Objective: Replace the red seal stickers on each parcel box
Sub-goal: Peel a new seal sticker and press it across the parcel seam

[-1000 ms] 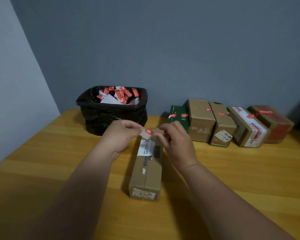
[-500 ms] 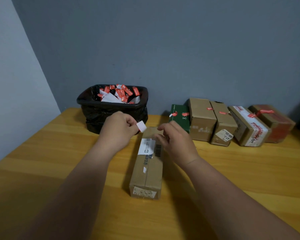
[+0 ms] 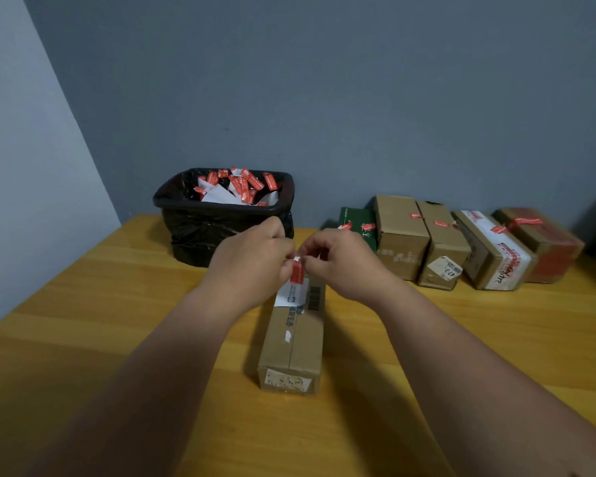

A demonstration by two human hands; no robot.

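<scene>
Leftmost, bin: a black plastic-lined waste bin (image 3: pixel 200 232) stands at the back of the yellow wooden table (image 3: pixel 83 321), against the grey wall; discarded red stickers and white backing papers (image 3: pixel 236 189) fill its top.
Left hand: the left hand (image 3: pixel 252 259) is held above the far end of the parcel, fingers curled, its fingertips pinching the left edge of the seal.
Seal: a small red seal sticker (image 3: pixel 297 271) with a white tab at its top hangs upright between the two hands, just above the parcel's white label (image 3: pixel 291 294); whether its lower end touches the box cannot be told.
Parcel: a long narrow brown cardboard box (image 3: pixel 295 346) lies lengthwise on the table in front of the person, its taped end facing the camera.
Right hand: the right hand (image 3: pixel 341 261) is curled too, thumb and forefinger nipping the sticker's top right corner.
Back row, right: a dark green box (image 3: pixel 356 225), two plain brown cardboard boxes (image 3: pixel 401 232), a brown box with white and red tape (image 3: pixel 492 256) and a reddish taped box (image 3: pixel 547 246) sit side by side along the wall, touching or nearly so, each bearing a red seal across its top.
</scene>
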